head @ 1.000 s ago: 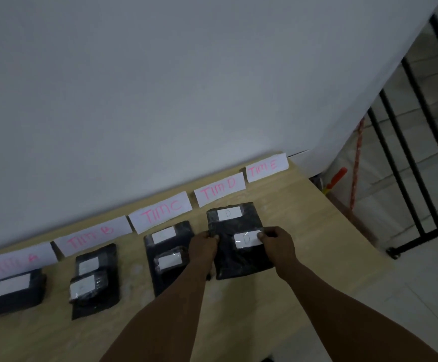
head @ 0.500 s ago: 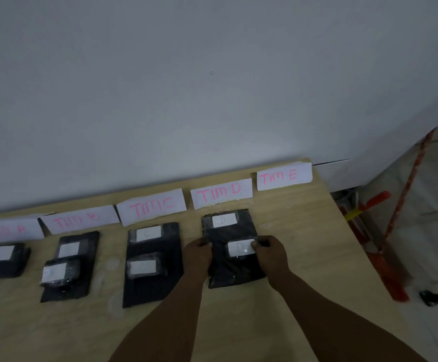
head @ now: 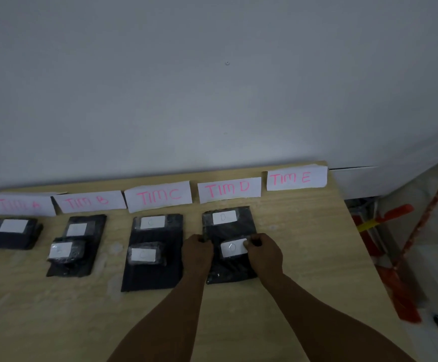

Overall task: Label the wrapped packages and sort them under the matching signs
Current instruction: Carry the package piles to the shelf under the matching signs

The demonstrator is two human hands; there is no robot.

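Note:
Five white signs with pink letters line the back of the wooden table (head: 304, 244): TIM A (head: 19, 205), TIM B (head: 88, 201), TIM C (head: 159, 195), TIM D (head: 228, 189), TIM E (head: 295, 178). Black wrapped packages with white labels lie under A to D. Under TIM D a large black package (head: 229, 226) labelled D carries a small package (head: 232, 248), also labelled D. My left hand (head: 198, 253) grips the small package's left side. My right hand (head: 265, 253) pinches its right edge.
Packages under TIM C (head: 155, 253), TIM B (head: 75, 246) and TIM A (head: 7, 233) lie to the left. A white wall rises right behind the signs. The table's right edge drops to the floor, where an orange broom (head: 393, 257) leans.
The view has swung left and down, showing all five signs. Both hands stay on the small D package, which has barely shifted on the larger one.

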